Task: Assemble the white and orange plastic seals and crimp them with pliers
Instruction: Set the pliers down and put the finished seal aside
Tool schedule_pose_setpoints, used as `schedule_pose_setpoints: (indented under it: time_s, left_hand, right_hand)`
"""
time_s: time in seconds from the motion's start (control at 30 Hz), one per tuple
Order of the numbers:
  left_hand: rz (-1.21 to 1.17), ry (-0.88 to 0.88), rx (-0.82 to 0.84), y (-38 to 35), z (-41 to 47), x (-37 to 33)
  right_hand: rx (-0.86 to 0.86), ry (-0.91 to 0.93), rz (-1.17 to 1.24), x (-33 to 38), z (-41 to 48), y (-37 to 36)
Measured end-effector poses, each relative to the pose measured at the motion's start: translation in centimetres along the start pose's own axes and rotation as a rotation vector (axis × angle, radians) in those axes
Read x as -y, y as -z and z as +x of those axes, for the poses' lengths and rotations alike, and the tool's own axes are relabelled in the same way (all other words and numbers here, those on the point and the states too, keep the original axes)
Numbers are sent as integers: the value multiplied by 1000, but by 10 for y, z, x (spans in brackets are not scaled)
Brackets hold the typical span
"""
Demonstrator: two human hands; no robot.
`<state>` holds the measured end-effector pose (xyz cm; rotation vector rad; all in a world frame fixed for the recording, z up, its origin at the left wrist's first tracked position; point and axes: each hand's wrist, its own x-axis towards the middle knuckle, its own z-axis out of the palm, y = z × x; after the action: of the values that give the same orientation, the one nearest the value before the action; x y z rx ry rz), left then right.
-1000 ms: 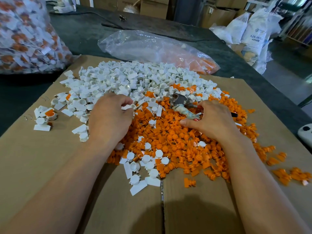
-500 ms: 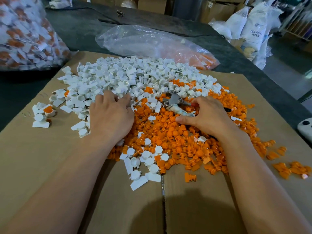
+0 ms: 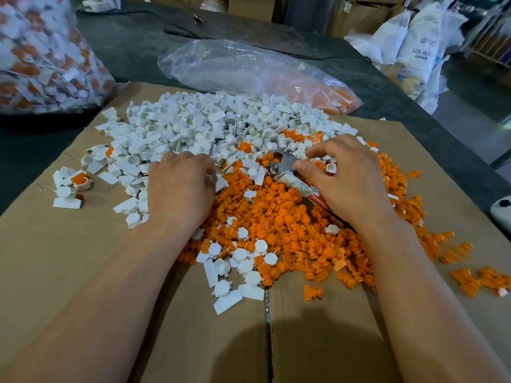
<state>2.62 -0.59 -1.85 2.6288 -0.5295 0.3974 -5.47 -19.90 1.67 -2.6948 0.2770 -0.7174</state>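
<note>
The pliers [image 3: 284,163] lie half-buried where the two heaps meet: white pieces [image 3: 193,125] spread beyond and to the left of the pliers, orange pieces [image 3: 276,217] lie under and nearer than them, all on cardboard [image 3: 69,258].

The likely trouble is that lifting the pliers drags loose pieces along and flicks them off the cardboard. A blind pick on the left may also bring up two pieces, or none.

The right hand [image 3: 345,178] arches over the pliers, its grip closing thumb and forefinger just behind the joint, the handles under the palm. The left hand [image 3: 179,192], left of the pliers, lies palm-down with fingers curled into the white pieces. I cannot tell whether its grip holds anything.
</note>
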Motion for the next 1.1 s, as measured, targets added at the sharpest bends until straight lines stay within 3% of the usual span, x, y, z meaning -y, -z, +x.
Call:
schedule_pose_setpoints:
  time_s: [0.23, 0.37, 0.67, 0.77, 0.97, 1.1]
  left_hand:
    - [-391, -41, -219, 8, -3, -9]
    - [-643, -59, -139, 13, -10, -18]
    - [-740, -8, -24, 12, -15, -25]
    - [-854, 52, -17, 15, -15, -26]
    - [-972, 150, 19, 14, -13, -25]
    - [-1015, 163, 30, 12, -13, -24]
  right_hand:
    - [187, 51, 1, 7, -3, 4]
    - [335, 63, -76, 10, -7, 5]
    - [406, 35, -147, 16, -8, -12]
    - [350, 34, -57, 14, -9, -10]
    - [272, -122, 356, 16, -8, -6]
    - [240, -85, 480, 20, -10, -6]
